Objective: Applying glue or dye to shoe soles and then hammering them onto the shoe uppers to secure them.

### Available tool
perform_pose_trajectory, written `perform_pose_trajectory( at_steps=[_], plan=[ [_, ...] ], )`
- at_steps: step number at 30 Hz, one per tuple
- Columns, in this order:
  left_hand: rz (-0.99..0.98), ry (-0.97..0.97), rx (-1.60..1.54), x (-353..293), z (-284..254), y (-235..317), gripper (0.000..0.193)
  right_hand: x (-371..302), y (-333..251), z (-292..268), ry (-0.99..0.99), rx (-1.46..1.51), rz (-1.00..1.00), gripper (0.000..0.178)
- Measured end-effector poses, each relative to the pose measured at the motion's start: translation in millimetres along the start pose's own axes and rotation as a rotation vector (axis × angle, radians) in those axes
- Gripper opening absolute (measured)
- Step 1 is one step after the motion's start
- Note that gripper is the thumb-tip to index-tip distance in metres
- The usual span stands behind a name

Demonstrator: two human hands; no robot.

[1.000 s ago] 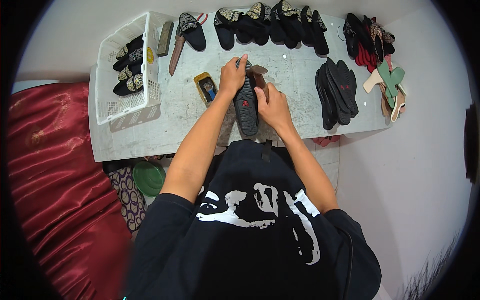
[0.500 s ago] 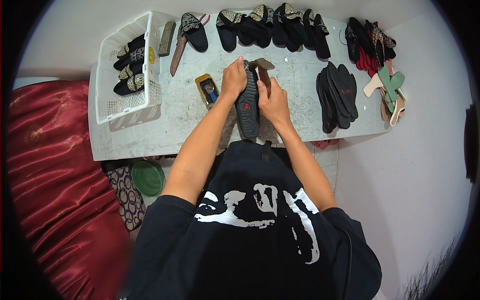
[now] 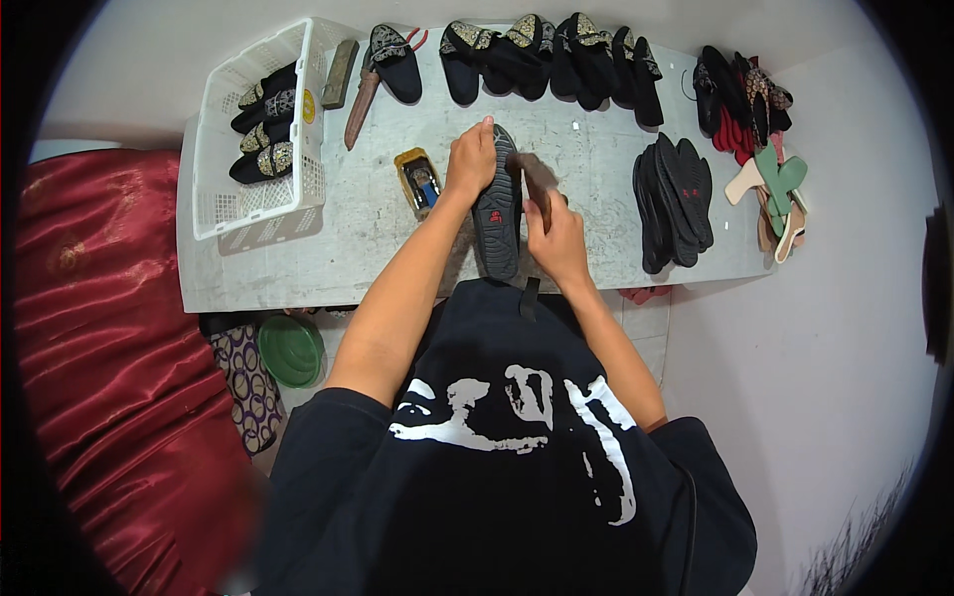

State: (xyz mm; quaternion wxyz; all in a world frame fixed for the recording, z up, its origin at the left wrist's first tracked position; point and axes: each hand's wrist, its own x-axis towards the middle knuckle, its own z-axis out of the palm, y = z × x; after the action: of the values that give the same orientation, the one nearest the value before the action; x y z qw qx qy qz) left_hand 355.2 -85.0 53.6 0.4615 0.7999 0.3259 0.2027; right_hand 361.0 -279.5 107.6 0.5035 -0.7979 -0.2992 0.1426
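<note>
My left hand (image 3: 471,163) is closed on the far left side of a black shoe (image 3: 498,243), its thumb pointing up. The shoe stands sole up at the near middle of the table, showing a ridged outsole with a red mark. On its right, my right hand (image 3: 558,243) is wrapped round the handle of a hammer (image 3: 538,173). The hammer's brownish head is slightly blurred, close to the sole's right edge; whether it touches cannot be made out. Left of the shoe lies a yellow-rimmed container (image 3: 406,167) with dark and blue contents.
A white basket (image 3: 215,129) with several black shoes stands at the left. Along the back lie a whetstone-like block (image 3: 341,74), a brown-sheathed tool (image 3: 362,111) and black loafers (image 3: 527,60). Black soles (image 3: 676,204) are stacked at right, beside green and cream insoles (image 3: 780,179).
My right hand and the hammer have come down toward me and slightly right, with the hammer head now lower beside the sole. My left hand keeps its hold; the view has shifted slightly.
</note>
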Motion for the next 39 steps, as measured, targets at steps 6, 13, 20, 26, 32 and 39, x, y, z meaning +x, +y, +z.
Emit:
perform_pose_trajectory(
  at_steps=[6,13,20,26,32,39],
  plan=[
    [0.023,0.033,-0.029,4.1,3.8,-5.3,0.059,-12.3,-1.6,-1.4,-0.057,-0.105,0.045,0.024],
    [-0.086,0.015,-0.719,-42.9,2.3,-61.2,0.049,-12.3,6.2,-2.2,-0.105,-0.153,0.036,0.023],
    [0.161,-0.147,-0.175,-85.8,-17.6,-19.4,0.106,-8.8,-5.1,-9.0,-0.151,-0.172,0.07,0.026],
    [0.158,-0.13,-0.252,-90.7,-8.0,-26.0,0.098,-22.7,4.6,-5.2,-0.17,-0.24,-0.015,0.027],
    [0.109,-0.116,-0.243,-92.7,-12.3,-22.4,0.092,-34.2,1.5,1.3,-0.176,-0.258,-0.061,0.027],
    [0.089,-0.098,-0.251,-92.3,-15.4,-13.5,0.1,-37.1,12.8,1.5,-0.163,-0.199,-0.036,0.028]
  ],
)
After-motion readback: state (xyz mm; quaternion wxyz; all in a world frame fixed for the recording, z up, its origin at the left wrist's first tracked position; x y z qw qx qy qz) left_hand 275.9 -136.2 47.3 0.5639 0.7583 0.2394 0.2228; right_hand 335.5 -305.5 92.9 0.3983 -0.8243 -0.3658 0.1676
